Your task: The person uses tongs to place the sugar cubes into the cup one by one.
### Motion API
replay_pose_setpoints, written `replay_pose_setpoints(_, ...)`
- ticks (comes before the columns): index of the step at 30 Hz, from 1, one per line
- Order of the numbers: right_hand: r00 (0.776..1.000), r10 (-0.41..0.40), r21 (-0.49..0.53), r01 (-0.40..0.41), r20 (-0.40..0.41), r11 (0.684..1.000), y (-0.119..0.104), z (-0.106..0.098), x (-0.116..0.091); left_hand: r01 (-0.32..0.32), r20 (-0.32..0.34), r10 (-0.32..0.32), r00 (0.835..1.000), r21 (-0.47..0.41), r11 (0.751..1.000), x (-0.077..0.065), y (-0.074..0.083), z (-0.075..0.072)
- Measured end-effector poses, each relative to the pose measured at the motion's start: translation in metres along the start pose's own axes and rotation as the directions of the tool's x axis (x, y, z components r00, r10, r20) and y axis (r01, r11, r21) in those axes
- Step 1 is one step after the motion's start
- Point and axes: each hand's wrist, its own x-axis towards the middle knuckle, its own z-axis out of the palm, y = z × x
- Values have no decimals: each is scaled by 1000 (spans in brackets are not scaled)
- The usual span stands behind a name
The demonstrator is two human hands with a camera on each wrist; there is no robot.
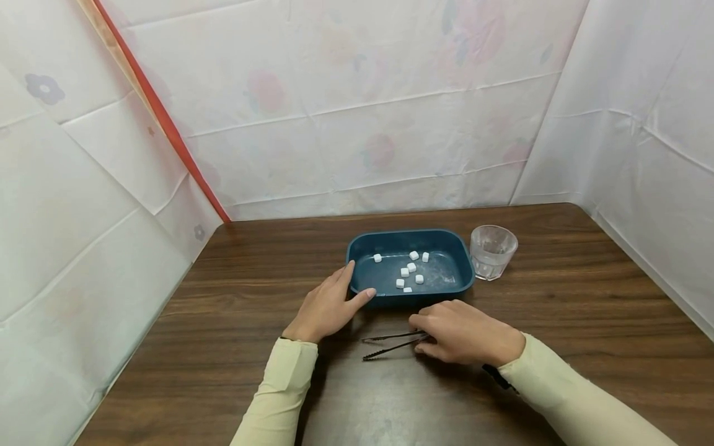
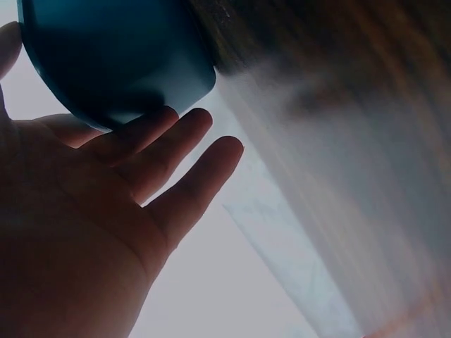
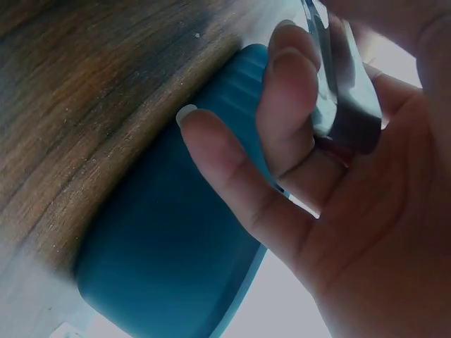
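A dark blue tray (image 1: 411, 299) with several small white cubes (image 1: 411, 267) in it sits on the table. My left hand (image 1: 328, 305) rests against its near left corner, the thumb by the front rim. In the left wrist view, the fairly straight fingers (image 2: 201, 183) lie along the tray's outer wall (image 2: 134, 56). My right hand (image 1: 465, 331) holds metal tongs (image 1: 393, 347) in front of the tray. The arms of the tongs are spread and point left, with nothing between the tips. In the right wrist view, the bent end of the tongs (image 3: 352, 105) lies among curled fingers (image 3: 285, 98).
A clear drinking glass (image 1: 493, 253) stands just right of the tray. The brown wooden table (image 1: 251, 291) is bounded by pale printed cloth sheets (image 1: 357, 105) at the back and sides. A red strip (image 1: 167, 118) runs down the cloth at the left.
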Motion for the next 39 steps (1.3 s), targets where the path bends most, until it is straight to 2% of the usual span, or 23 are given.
replay_pose_setpoints(5,999,-27,2,27,-36,1000,2,-2,-1,11,5,-11,1000,-23,1000,0,-1,0)
replay_pose_setpoints(9,997,-18,27,20,-77,999,5,-10,-4,13,3,-12,1000,-42,999,0,-1,-1)
replay_pose_setpoints(15,998,25,100,-18,-65,995,10,-19,-8,12,9,-12,1000,-44,999,0,0,0)
replay_pose_setpoints(18,992,20,106,-7,-121,994,13,-21,-8,18,16,-17,1000,-46,999,-1,-1,1)
replay_pose_setpoints(22,970,-2,60,17,-242,998,17,-23,-7,16,17,-15,1000,-46,999,-1,-1,1)
replay_pose_setpoints(25,959,-3,36,13,-284,999,19,-25,-7,14,19,-13,1000,-44,999,-1,-1,0)
replay_pose_setpoints(35,957,37,104,-7,-286,995,26,-27,-9,21,28,-19,999,-40,999,-2,-2,0)
replay_pose_setpoints(39,947,80,127,-42,-310,991,29,-31,-11,14,27,-13,1000,-39,999,0,-1,0)
